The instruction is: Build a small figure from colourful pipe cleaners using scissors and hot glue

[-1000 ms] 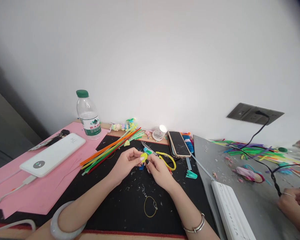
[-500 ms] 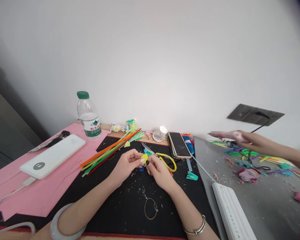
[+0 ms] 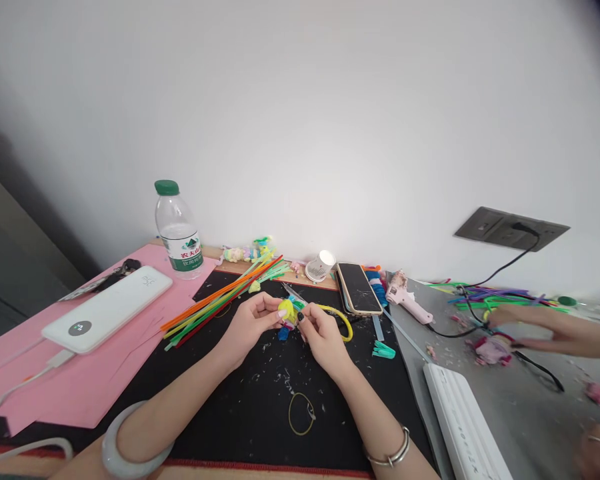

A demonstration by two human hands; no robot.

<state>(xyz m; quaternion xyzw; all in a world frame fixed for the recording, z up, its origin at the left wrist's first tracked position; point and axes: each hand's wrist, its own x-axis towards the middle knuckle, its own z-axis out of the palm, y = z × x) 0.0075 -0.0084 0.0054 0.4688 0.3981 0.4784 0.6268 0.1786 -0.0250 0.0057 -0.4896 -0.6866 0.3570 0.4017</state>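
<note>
My left hand is closed, its thumb and forefinger pinching a small yellow fuzzy pipe-cleaner piece. On the other side of the piece, my right hand has its fingertips pressed together at its edge. A blue bit shows just below the yellow. Behind my fingers lie scissors, partly hidden. A curved yellow pipe cleaner comes out from behind my right hand; its other end is hidden. A thin elastic loop rests on the black mat below.
Orange, green and red pipe cleaners lie left of my hands. Beyond stand a water bottle and paper cup. A phone, pink glue gun and white power strip sit rightward. A co-worker's hand reaches in.
The yellow piece has tilted between my fingers, and more of it and the blue bit shows. The co-worker's hand moved down and right; the glue gun now lies beside the phone.
</note>
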